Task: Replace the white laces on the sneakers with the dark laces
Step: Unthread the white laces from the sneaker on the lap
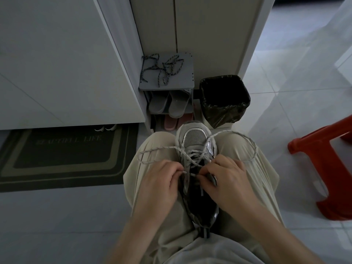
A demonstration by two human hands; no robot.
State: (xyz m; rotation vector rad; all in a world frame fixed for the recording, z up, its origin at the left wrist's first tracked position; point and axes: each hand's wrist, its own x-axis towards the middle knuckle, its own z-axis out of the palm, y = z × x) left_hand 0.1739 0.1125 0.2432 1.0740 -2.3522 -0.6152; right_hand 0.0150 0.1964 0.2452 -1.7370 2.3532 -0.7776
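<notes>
Curled fingers [176,169] of left hand [162,181] and right hand [226,178] pinch white lace [158,149] over sneaker [194,138].

The floor [57,216] is white tile. On it stand a dark mat [62,159], a black bin [224,113], a red stool [312,146] and a small grey rack [188,80]. The dark laces [168,68] lie on top of the rack, with grey slippers [169,105] on the shelf below. The sneaker [194,138] rests on the person's legs [152,147].
</notes>
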